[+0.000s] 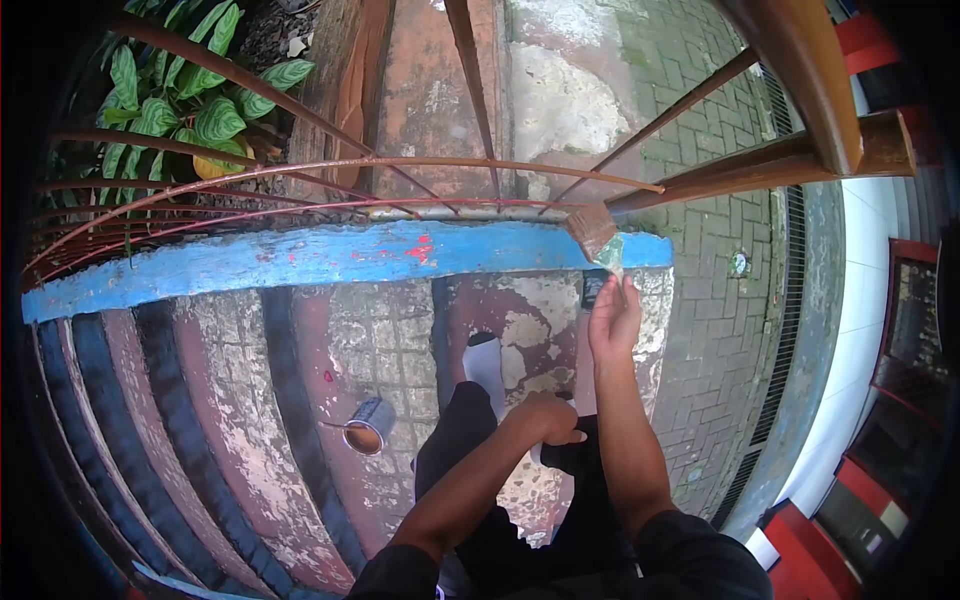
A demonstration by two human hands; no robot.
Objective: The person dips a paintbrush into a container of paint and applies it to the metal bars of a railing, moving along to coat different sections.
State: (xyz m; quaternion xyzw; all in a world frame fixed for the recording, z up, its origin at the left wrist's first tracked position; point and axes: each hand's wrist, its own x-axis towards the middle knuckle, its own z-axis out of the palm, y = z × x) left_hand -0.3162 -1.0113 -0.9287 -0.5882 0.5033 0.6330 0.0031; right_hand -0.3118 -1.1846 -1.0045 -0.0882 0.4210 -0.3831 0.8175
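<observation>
Currently a flat paintbrush with a wooden ferrule and greenish handle [603, 242] is held up at the rust-brown metal railing bar [740, 168], bristle end touching the bar's lower end just above the blue-painted concrete ledge [300, 255]. Brush is judged light and stiff, bristles soft and probably wet; best gripped low on the handle, as is done now. Right hand [614, 318] is raised, fingers [628, 296] closed round the handle end in a pinch. Left hand [545, 416] is rested on the dark-trousered knee, fingers curled loosely, nothing held. A small grey tin of brown paint [368, 425] is set on the worn steps, well apart from both hands.
</observation>
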